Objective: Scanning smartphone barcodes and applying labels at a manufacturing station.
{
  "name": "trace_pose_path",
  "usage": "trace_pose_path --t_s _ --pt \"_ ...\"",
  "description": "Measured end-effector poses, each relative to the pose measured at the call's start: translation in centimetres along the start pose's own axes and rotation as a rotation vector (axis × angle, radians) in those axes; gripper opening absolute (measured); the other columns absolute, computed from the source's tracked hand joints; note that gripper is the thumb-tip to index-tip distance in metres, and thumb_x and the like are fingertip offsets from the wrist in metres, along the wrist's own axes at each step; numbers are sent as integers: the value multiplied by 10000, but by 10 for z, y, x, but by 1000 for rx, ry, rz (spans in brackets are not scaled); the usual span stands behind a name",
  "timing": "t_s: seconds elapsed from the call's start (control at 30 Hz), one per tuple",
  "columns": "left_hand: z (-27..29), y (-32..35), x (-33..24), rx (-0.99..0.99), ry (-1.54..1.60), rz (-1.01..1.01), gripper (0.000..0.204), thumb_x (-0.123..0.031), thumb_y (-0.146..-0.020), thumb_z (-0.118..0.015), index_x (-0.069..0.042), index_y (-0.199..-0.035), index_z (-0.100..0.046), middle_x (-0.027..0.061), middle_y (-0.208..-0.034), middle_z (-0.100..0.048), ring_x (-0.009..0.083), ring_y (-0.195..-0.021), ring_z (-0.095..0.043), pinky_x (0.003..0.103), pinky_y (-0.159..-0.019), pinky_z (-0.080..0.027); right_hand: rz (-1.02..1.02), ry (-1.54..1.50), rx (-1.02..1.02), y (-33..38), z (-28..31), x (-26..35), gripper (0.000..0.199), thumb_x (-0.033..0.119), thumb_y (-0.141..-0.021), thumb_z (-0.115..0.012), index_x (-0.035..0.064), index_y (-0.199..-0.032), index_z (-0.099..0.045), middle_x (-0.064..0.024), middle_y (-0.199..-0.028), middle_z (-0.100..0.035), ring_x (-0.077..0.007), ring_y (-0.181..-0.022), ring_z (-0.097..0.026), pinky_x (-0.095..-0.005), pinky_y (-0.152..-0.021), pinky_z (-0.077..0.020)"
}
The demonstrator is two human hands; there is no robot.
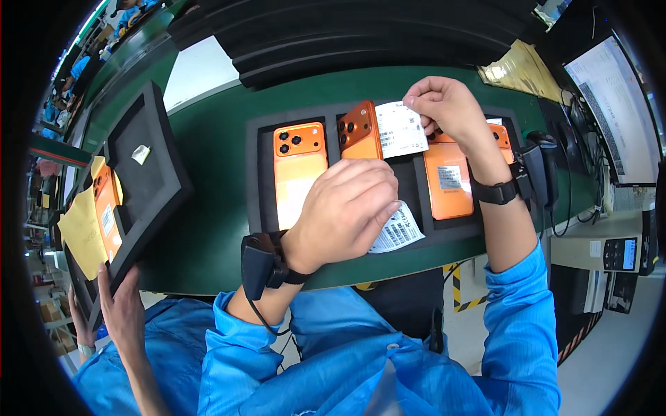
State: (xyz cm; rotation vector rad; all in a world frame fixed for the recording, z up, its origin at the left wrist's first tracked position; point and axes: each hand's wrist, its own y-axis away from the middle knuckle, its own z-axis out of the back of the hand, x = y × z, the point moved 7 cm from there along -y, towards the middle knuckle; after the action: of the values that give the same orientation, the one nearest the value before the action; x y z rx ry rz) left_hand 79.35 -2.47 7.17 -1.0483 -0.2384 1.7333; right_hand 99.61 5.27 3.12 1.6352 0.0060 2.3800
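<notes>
My left hand (pixel 347 211) is closed round the lower end of an orange phone (pixel 359 143), which stands tilted up out of a black foam tray (pixel 261 187) with its camera side showing. Between thumb and fingers, my right hand (pixel 447 107) pinches the upper corner of a white printed label sheet (pixel 402 130), right beside that phone. Another white printed piece (pixel 397 232) sticks out below my left fingers; whether the two pieces join is hidden. To the left in the tray lies an orange phone (pixel 300 170), and to the right another orange phone (pixel 444 184) with a silvery label.
At left, a co-worker's hand (pixel 125 312) holds up a second foam tray (pixel 163 166) with an orange phone and yellow paper. On the right stand a handheld scanner (pixel 544 166), a monitor (pixel 617 104) and a label printer (pixel 603 253). Yellow wrapping (pixel 524 73) lies on the green table (pixel 208 139).
</notes>
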Motion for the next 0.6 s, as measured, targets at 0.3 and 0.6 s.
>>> trace_pose_path --t_s 0.3,0.6 --pt "-6 4 4 -47 7 32 58 -50 -814 -650 -18 -836 -607 112 -887 -648 313 -958 -640 399 -807 -485 458 311 -217 71 4 36 229 164 -904 -651 44 -1098 -666 -53 -1041 -676 -145 -836 -666 -298 -734 -528" --pt "23 18 14 -185 -52 176 115 -117 -883 -609 -3 -888 -624 150 -865 -653 323 -818 -642 393 -730 -501 124 -30 97 128 -20 1 132 77 -938 -635 -47 -981 -648 -6 -785 -635 -37 -674 -578 -188 -599 -462"
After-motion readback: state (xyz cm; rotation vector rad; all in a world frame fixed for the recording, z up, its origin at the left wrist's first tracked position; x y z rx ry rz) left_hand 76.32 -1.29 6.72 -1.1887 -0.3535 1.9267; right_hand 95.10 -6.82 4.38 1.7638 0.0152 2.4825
